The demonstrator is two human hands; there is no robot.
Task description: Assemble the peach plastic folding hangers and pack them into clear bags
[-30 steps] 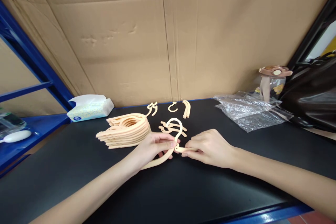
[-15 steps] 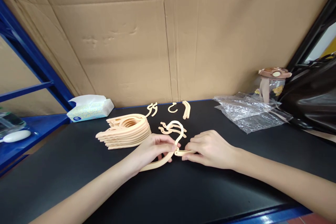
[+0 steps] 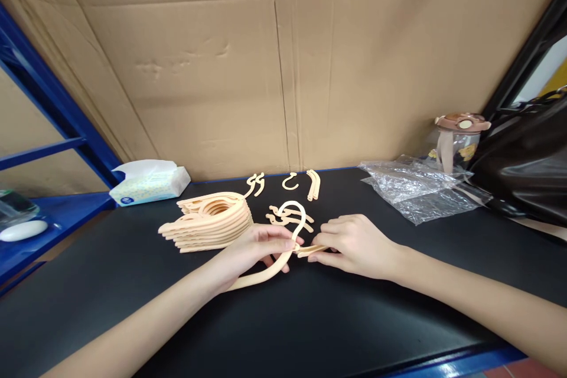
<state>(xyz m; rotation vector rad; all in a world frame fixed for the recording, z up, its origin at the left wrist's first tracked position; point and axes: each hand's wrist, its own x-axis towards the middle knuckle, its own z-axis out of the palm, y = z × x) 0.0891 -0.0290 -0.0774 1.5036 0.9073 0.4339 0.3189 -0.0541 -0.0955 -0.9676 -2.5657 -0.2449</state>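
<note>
Between my hands is a cream plastic hanger (image 3: 263, 276) in pieces that meet at its hook. My left hand (image 3: 261, 243) pinches it at the joint below the curved hook, and one long arm runs down to the left under my palm. My right hand (image 3: 352, 246) grips a short hanger arm (image 3: 315, 250) whose tip touches or nearly touches that joint; its other end is hidden in my fingers. Just behind the hook lie loose hanger arms (image 3: 305, 218). To the left of them sits a pile of folded hangers (image 3: 212, 224).
At the back of the black table (image 3: 398, 313) lie small hook pieces (image 3: 256, 183), a single hook (image 3: 290, 182) and curved strips (image 3: 313, 184). A tissue pack (image 3: 150, 186) stands back left. Clear plastic bags (image 3: 416, 195), a bottle (image 3: 458, 142) and a dark bag (image 3: 527, 159) occupy the right.
My right hand has tilted the short arm slightly upward at the joint. My left hand keeps its pinch on the hanger, and the view has shifted a little.
</note>
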